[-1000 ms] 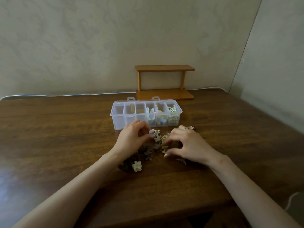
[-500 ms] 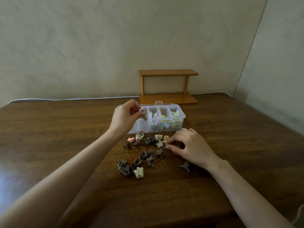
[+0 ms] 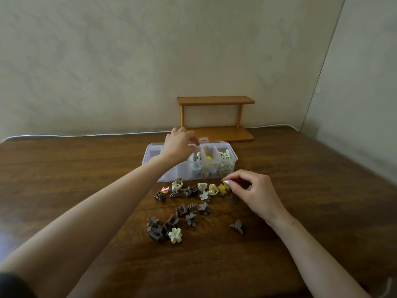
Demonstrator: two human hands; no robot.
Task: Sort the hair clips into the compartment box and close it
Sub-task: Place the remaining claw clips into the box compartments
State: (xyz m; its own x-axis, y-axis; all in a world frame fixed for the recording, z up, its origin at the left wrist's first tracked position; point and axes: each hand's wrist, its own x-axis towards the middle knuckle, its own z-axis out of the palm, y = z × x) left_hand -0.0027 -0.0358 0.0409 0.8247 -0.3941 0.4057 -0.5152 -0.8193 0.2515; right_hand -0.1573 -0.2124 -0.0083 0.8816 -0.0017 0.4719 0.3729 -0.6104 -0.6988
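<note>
The open box [image 3: 153, 152] lies lengthwise across the counter [image 3: 81, 168]. Left hand [image 3: 178, 144] hangs over its middle, grip unclear; right hand [image 3: 257, 190] pinches a yellow clip [image 3: 222, 188] just before it.
</note>
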